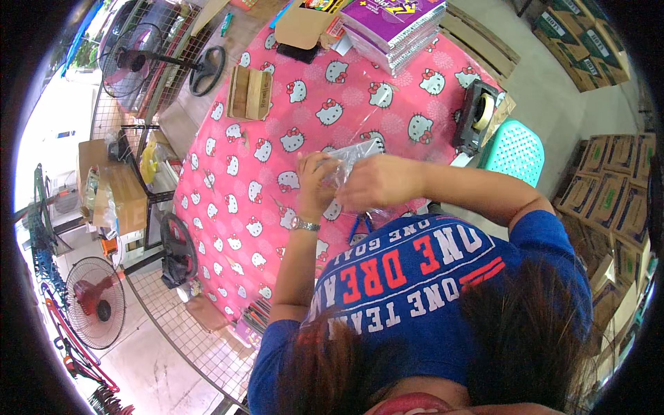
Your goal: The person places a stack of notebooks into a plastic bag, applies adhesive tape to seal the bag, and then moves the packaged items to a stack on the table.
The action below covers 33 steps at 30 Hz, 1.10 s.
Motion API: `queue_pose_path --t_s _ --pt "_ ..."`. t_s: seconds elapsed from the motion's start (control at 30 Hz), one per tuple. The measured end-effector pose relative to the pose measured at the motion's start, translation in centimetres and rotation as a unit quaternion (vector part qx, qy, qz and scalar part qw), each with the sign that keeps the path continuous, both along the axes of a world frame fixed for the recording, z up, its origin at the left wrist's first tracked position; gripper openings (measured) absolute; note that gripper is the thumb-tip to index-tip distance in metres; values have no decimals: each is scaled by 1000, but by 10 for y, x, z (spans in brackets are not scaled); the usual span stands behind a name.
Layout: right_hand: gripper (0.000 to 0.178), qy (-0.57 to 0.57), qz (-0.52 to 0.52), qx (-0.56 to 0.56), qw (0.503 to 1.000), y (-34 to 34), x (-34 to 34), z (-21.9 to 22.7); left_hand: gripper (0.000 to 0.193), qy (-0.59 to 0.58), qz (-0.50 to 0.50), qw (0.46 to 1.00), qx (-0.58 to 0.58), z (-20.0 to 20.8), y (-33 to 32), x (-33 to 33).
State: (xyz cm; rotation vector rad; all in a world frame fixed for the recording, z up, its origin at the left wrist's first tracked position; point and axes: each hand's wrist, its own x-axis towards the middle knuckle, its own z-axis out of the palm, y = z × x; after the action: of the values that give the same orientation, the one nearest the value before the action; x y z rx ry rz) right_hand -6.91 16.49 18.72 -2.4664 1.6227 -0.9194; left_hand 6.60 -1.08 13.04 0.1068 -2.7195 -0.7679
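Close to the table edge in front of me lies a clear plastic bag [346, 160], crinkled and shiny. A small pad with a spiral-bound edge [377, 144] shows at its far end, and most of it is hidden by my hands. My left hand [317, 181], with a watch on the wrist, closes its fingers on the bag's left side. From the right, my right hand [379, 182] reaches across, slightly blurred, its fingers closed on the plastic beside the left hand. A blue-handled tool [358, 226] lies just below them, partly hidden by my shirt.
A pink patterned cloth [235, 207] covers the table. On it are stacked purple wrapped books [393, 31], a wooden block [248, 93] and a black tape dispenser [477, 117]. A green stool [514, 153] stands right; fans [97, 303] and cartons [602, 183] stand around.
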Motion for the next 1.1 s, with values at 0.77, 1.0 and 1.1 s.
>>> queue_pose_path --t_s 0.77,1.0,1.1 --pt "67 -172 -243 277 914 -44 -33 -6 23 -112 160 978 -70 7 2 -15" --pt "54 -117 -179 143 966 -63 -31 -25 20 -15 113 992 -54 -3 -4 -13" --pt "51 -255 -200 -14 946 -45 -47 34 25 -99 139 979 -110 4 4 -11"
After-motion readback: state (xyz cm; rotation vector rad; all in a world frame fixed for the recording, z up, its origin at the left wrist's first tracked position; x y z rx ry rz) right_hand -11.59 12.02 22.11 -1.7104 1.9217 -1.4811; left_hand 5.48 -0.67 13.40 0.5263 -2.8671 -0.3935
